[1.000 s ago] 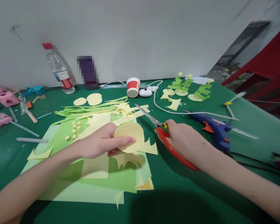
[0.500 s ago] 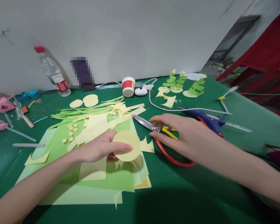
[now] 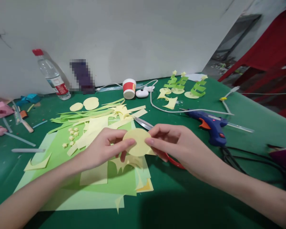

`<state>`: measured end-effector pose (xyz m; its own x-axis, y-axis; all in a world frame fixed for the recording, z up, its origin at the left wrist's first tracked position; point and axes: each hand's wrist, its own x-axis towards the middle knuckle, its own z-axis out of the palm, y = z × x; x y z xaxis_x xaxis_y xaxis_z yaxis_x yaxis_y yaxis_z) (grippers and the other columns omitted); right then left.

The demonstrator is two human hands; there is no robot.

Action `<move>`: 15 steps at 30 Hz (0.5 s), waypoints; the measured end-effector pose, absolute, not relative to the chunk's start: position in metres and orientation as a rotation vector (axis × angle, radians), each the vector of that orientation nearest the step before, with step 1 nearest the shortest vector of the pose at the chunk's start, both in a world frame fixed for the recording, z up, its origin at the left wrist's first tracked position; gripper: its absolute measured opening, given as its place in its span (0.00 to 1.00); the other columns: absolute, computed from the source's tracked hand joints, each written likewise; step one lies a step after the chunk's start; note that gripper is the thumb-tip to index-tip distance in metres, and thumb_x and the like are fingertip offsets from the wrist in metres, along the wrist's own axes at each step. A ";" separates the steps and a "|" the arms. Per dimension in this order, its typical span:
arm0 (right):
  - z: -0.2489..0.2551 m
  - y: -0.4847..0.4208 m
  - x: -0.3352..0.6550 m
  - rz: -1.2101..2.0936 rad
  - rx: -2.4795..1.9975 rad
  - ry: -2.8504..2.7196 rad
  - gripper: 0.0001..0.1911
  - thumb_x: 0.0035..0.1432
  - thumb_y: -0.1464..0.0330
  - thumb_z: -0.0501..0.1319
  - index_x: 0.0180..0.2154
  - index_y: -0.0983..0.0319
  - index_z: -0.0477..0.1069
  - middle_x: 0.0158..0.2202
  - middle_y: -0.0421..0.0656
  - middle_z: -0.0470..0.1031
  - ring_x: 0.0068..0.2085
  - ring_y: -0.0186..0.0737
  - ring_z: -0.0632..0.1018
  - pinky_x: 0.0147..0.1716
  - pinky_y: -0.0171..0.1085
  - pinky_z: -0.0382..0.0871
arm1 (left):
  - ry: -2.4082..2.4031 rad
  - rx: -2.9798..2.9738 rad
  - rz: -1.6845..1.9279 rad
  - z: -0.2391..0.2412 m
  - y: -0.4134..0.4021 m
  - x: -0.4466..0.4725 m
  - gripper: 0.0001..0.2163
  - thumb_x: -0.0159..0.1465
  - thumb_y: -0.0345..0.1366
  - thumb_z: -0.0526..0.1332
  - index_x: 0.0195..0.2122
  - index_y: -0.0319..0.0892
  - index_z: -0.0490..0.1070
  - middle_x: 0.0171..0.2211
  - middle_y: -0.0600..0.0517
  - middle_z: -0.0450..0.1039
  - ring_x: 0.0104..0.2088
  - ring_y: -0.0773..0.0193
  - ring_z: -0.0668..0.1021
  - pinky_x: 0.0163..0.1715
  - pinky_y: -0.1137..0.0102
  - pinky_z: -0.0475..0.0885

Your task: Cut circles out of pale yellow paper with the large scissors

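Note:
A pale yellow paper circle (image 3: 137, 144) is held up above the paper sheets, pinched at both sides. My left hand (image 3: 107, 144) grips its left edge, thumb on top. My right hand (image 3: 175, 140) grips the right edge between thumb and fingers. Behind my right hand lie the scissors (image 3: 143, 123), partly hidden; their blades and a bit of red handle show. Under my hands are green sheets (image 3: 124, 187), yellow paper offcuts (image 3: 131, 161) and green strips (image 3: 71, 116). Small folded paper stars (image 3: 71, 138) sit on the sheets to the left.
A blue glue gun (image 3: 209, 122) lies at right with its cable. Several green paper spirals with stars (image 3: 197, 89) stand on round bases behind it. Along the wall are a paper cup (image 3: 129, 89), a white earphone case (image 3: 142, 93) and a plastic bottle (image 3: 53, 78). Two paper circles (image 3: 91, 103) lie at back left.
My right hand has left the scissors and moved left to grip the circle's right edge. The left hand has kept its hold on the circle, which is tilted flatter and slightly higher.

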<state>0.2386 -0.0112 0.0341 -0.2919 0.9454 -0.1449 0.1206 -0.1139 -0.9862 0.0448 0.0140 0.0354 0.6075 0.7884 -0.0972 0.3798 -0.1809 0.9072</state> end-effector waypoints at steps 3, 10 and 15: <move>0.030 -0.009 0.239 1.483 -1.204 -1.272 0.08 0.46 0.65 0.65 0.24 0.62 0.69 0.17 0.34 0.65 0.18 0.28 0.63 0.17 0.30 0.57 | 0.970 1.696 0.588 0.036 0.014 0.046 0.12 0.61 0.39 0.57 0.24 0.38 0.68 0.17 0.56 0.68 0.18 0.72 0.72 0.19 0.78 0.64; 0.027 -0.005 0.241 1.504 -1.180 -1.213 0.07 0.47 0.65 0.65 0.26 0.62 0.71 0.18 0.35 0.65 0.20 0.27 0.62 0.17 0.28 0.58 | 1.018 1.544 0.656 0.034 0.014 0.048 0.11 0.60 0.37 0.59 0.25 0.39 0.74 0.14 0.56 0.70 0.15 0.75 0.71 0.18 0.80 0.65; 0.028 -0.004 0.241 1.523 -1.185 -1.203 0.06 0.46 0.67 0.66 0.26 0.61 0.71 0.18 0.34 0.65 0.20 0.27 0.63 0.17 0.28 0.58 | 1.044 1.537 0.682 0.034 0.014 0.047 0.09 0.57 0.36 0.62 0.23 0.38 0.75 0.12 0.56 0.69 0.13 0.74 0.70 0.17 0.79 0.64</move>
